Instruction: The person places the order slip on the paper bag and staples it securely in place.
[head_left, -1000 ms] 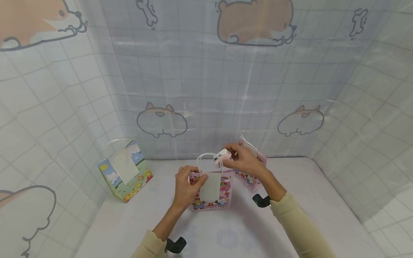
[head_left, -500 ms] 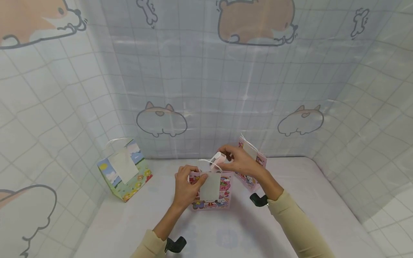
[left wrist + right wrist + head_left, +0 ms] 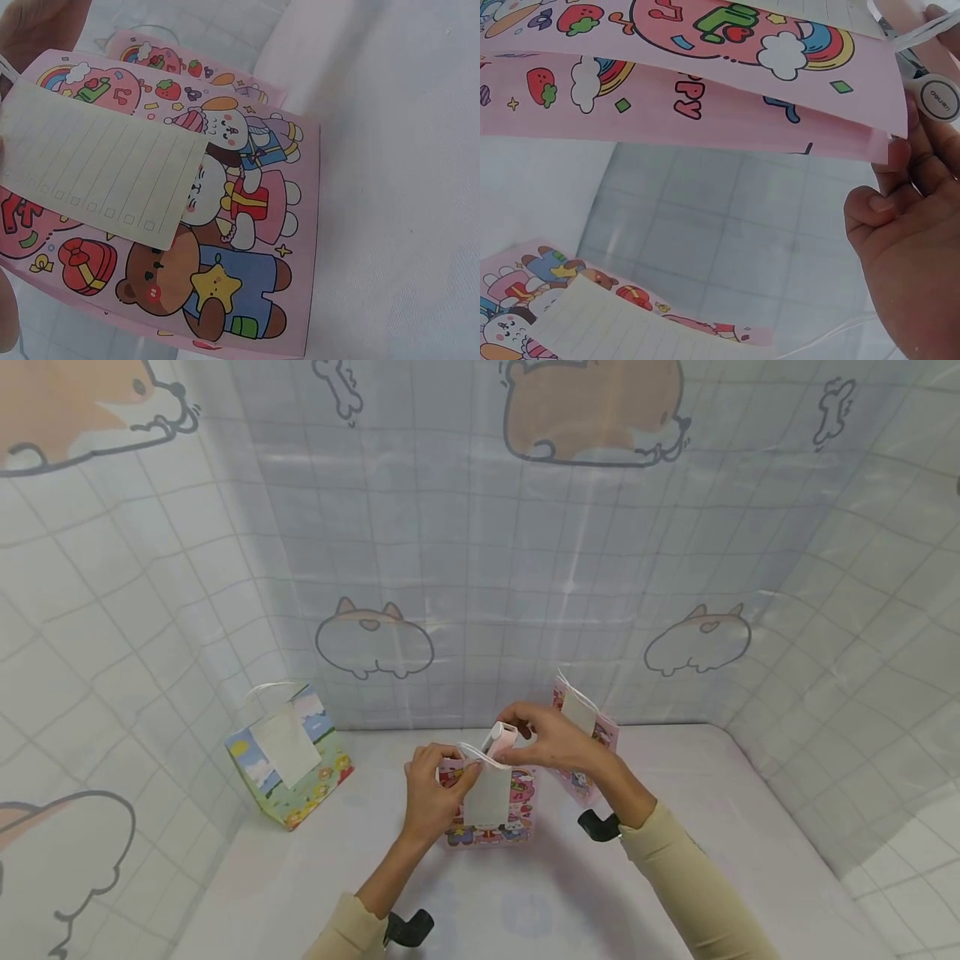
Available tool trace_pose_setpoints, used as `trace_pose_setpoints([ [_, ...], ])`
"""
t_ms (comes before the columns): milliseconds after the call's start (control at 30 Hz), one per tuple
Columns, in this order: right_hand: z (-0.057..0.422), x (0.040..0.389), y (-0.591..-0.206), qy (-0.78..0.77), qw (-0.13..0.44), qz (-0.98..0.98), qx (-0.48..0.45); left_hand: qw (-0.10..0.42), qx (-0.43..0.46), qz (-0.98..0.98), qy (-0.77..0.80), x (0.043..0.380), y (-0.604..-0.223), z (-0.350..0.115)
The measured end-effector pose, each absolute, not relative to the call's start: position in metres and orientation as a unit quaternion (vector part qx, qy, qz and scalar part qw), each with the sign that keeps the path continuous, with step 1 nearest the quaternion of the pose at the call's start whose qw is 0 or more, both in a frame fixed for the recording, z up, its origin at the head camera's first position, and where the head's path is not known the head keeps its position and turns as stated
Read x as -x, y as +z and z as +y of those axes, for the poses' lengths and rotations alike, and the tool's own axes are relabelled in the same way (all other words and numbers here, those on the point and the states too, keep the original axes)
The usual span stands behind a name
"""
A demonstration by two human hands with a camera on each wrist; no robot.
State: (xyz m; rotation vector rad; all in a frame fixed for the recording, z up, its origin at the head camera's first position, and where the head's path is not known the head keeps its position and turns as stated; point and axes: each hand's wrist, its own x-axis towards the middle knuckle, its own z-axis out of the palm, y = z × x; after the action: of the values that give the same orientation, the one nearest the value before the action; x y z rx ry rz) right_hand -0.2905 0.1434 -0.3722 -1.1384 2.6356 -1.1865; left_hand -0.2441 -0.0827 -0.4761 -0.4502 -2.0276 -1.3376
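Observation:
A pink paper gift bag [image 3: 522, 814] with cartoon animals stands upright at the middle of the table. A lined paper with checkboxes [image 3: 97, 165] covers part of its front. My left hand [image 3: 433, 797] grips the bag's top edge at the left, thumb in front. My right hand [image 3: 555, 742] holds a small pink-and-white item [image 3: 501, 739] at the bag's top, beside the white cord handle [image 3: 483, 754]. In the right wrist view, the item shows a round, lettered white end [image 3: 939, 97] and a metal part; its exact kind is unclear. Bag and fingers partly hide it.
Behind my right forearm leans a second pink gift bag [image 3: 581, 781] with a paper on it. A blue-green landscape gift bag [image 3: 333, 768] stands at the left. A patterned sheet wall [image 3: 480, 568] rises behind the table [image 3: 660, 860].
My right hand has moved slightly left and down with the pink-and-white item, closer to the bag's top. The cord handle has sunk from an upright loop. My left hand has stayed in place.

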Motion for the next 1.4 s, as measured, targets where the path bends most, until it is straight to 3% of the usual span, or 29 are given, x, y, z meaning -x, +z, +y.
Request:
trace_pose_setpoints([
  [733, 0.130, 0.281, -0.366, -0.309, -0.008, 0.865, 0.395, 0.329, 0.168, -0.777, -0.509, 0.246, -0.477, -0.080],
  [1100, 0.129, 0.277, -0.367, -0.286, 0.002, 0.873, 0.396, 0.340, 0.169, -0.777, -0.502, 0.248, -0.479, -0.078],
  [1400, 0.131, 0.275, -0.367, -0.288, 0.046, 0.875, 0.386, 0.347, 0.169, -0.779, -0.495, 0.249, -0.479, -0.078],
])
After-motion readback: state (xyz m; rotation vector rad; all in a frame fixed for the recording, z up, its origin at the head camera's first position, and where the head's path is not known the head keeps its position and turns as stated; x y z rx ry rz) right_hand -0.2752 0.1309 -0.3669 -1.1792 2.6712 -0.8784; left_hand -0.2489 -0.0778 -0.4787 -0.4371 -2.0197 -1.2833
